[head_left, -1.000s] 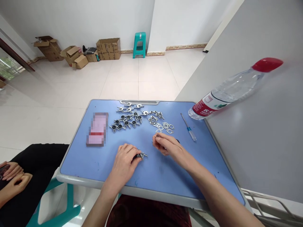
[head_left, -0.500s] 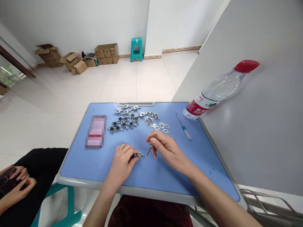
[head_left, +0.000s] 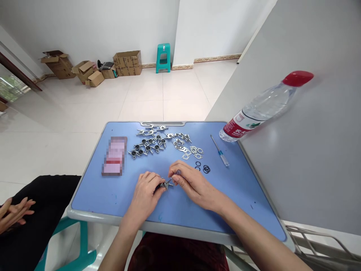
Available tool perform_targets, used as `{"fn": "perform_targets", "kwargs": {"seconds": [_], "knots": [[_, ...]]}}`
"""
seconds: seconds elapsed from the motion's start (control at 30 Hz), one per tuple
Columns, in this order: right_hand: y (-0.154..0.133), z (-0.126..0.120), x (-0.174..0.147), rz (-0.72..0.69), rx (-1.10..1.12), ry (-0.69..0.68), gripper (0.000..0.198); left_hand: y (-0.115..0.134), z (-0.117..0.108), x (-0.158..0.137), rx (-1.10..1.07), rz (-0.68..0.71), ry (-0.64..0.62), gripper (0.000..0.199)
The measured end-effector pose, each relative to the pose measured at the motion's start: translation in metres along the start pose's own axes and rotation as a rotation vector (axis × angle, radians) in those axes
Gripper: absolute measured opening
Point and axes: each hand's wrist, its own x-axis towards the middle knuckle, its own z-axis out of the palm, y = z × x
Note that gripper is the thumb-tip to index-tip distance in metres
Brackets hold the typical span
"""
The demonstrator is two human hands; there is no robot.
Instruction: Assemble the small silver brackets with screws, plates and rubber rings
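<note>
My left hand (head_left: 148, 190) is closed on a small metal fitting (head_left: 166, 184) and keeps it low over the table; part of it is hidden by the fingers. In my right hand (head_left: 191, 182) is a small screwdriver (head_left: 178, 172) with a dark purplish end, pinched between thumb and fingers. Its thin shaft points down and left, and the tip meets the fitting or lies right at it. Black rubber rings (head_left: 207, 169) lie just beyond my right hand. Further back are flat metal gaskets (head_left: 193, 149) and several metal fittings with black centres (head_left: 148, 148).
A screwdriver with a clear-blue handle (head_left: 223, 158) lies at the right. Behind it a water bottle (head_left: 244, 122) leans toward the grey partition (head_left: 318, 150). A blurred pinkish pack (head_left: 115, 156) is at the left. Another person's hands (head_left: 17, 214) rest beside the table (head_left: 97, 199).
My right hand has moved left, bringing the screwdriver to the fitting and uncovering the black rings. My left hand stays put. The other person's hands have shifted, and the dark object there no longer shows.
</note>
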Motion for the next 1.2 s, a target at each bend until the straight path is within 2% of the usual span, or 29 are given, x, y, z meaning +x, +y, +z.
{"fn": "perform_targets", "kwargs": {"seconds": [0.5,0.67,0.87,1.07,1.13,1.2], "knots": [[0.000,0.001,0.000,-0.026,-0.033,-0.007,0.020,0.000,0.000,0.001,-0.001,-0.007,-0.005,0.008],[0.004,0.006,0.001,-0.006,-0.031,0.060,0.022,-0.002,0.001,0.000,0.002,-0.012,-0.003,0.008],[0.009,0.010,0.002,0.057,-0.006,0.155,0.021,0.000,0.000,0.001,0.000,-0.020,-0.005,0.007],[0.011,0.011,0.004,0.256,0.054,0.224,0.022,0.000,0.000,0.001,-0.004,-0.017,-0.005,0.008],[0.012,0.011,0.003,0.199,0.042,0.237,0.016,-0.001,0.001,0.001,-0.005,-0.013,-0.001,0.008],[0.013,0.012,0.002,0.047,-0.057,0.251,0.013,-0.002,0.001,0.000,-0.008,-0.011,0.002,0.007]]}}
